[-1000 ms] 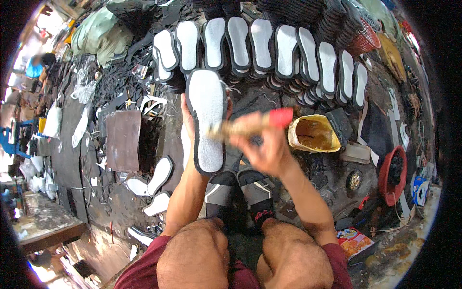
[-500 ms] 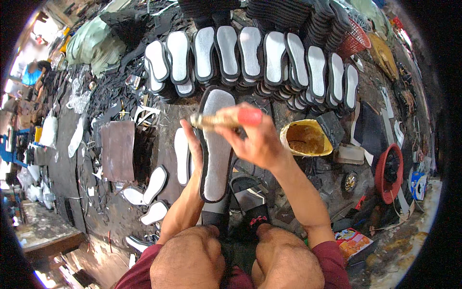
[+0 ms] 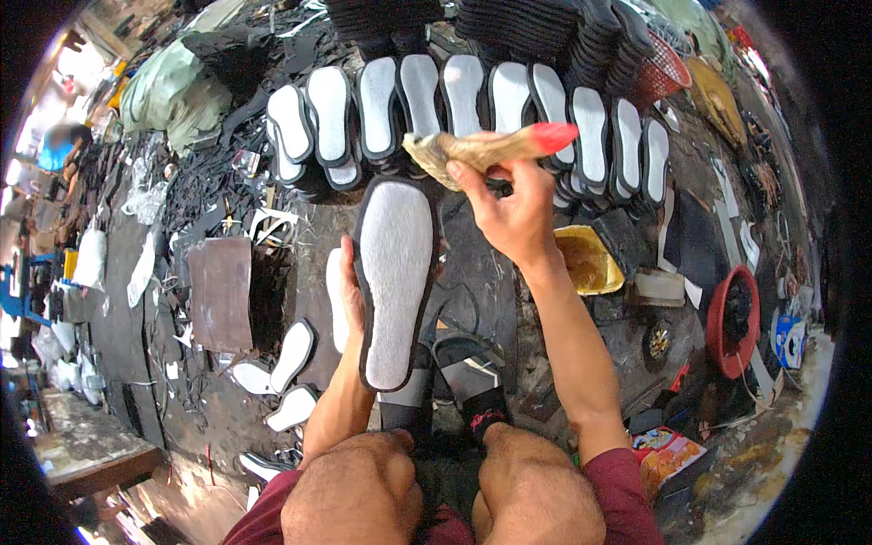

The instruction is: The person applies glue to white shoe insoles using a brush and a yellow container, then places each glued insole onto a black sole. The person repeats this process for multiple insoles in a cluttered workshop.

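Note:
My left hand (image 3: 352,295) grips a shoe sole (image 3: 395,263) from below and along its left edge. The sole has a pale grey-white top and a black rim, and it is tilted up over my feet. My right hand (image 3: 520,213) is closed around a brush (image 3: 472,150) with a crusted beige body and a red end. The brush is held clear of the sole, up and to its right, in front of the rows of soles. Below my right wrist stands a yellow-rimmed pot (image 3: 590,259) with amber residue inside.
Overlapping black-rimmed white soles (image 3: 377,104) form a curved row ahead, with stacks of black soles (image 3: 518,32) behind. Loose white pieces (image 3: 292,352) and a brown sheet (image 3: 221,295) lie to the left. A red basin (image 3: 732,322) sits at right, a wooden bench (image 3: 91,445) at lower left.
The brush has lifted off the sole and moved up and to the right with my right hand. The sole has shifted slightly and its whole top now shows.

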### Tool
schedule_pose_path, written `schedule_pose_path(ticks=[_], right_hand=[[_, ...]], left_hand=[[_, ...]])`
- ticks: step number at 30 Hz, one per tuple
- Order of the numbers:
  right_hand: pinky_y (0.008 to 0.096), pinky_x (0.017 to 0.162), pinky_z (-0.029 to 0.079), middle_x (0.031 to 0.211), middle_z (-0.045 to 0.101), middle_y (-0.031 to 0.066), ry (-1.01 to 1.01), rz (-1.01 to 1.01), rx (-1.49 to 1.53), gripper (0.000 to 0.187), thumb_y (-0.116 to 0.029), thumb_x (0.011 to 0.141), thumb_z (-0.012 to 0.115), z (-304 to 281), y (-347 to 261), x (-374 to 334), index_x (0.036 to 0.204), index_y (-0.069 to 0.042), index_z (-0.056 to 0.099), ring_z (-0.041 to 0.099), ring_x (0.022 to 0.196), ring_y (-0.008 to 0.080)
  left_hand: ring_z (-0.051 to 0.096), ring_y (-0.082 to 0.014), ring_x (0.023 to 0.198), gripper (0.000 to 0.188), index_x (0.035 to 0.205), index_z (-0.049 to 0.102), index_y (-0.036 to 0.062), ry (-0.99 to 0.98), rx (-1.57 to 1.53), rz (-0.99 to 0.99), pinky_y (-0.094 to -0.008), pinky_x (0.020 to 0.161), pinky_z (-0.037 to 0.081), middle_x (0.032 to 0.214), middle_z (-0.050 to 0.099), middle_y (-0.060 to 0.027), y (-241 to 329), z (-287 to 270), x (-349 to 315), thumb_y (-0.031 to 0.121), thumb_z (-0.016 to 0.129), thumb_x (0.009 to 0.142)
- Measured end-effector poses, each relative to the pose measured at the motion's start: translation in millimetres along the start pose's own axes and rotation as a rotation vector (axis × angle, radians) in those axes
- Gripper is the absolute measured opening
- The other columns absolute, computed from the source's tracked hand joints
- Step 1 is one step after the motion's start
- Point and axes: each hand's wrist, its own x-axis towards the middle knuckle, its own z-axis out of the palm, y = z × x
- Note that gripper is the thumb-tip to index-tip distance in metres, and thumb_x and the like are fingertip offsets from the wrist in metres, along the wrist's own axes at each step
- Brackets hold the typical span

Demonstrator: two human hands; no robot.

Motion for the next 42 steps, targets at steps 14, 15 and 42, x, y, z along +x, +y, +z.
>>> schedule_pose_path(ticks=[14,15,42], right_hand=[[0.0353,0.074,0.058,0.098,0.072,0.0144,-0.359,-0.169,0.223,0.038,-0.001,0.076,0.082,-15.4,-81.1,-87.0,0.109,-0.003,0.062,0.071,0.085,0.0275],[0.0352,0.072,0.058,0.098,0.072,0.0144,-0.406,-0.197,0.214,0.039,0.000,0.075,0.083,-12.9,-78.2,-88.3,0.108,-0.004,0.062,0.071,0.084,0.0292],[0.0360,0.074,0.056,0.101,0.071,0.0113,-0.348,-0.101,0.064,0.029,-0.003,0.078,0.079,13.3,-75.5,-89.9,0.105,-0.003,0.069,0.068,0.085,0.0279]], left_hand=[[0.058,-0.0354,0.090,0.075,0.122,0.052,0.0009,0.178,-0.282,0.053,-0.0528,0.079,0.050,0.101,0.060,-0.0217,42.6,-50.9,63.7,0.069,0.054,0.090],[0.058,-0.0351,0.088,0.074,0.120,0.053,0.0008,0.201,-0.289,0.031,-0.0524,0.078,0.050,0.099,0.061,-0.0208,41.9,-45.9,62.4,0.069,0.052,0.091],[0.067,-0.0339,0.080,0.076,0.118,0.062,0.0033,0.238,-0.033,0.066,-0.0474,0.070,0.057,0.095,0.068,-0.0182,28.6,-67.7,56.2,0.073,0.046,0.090]])
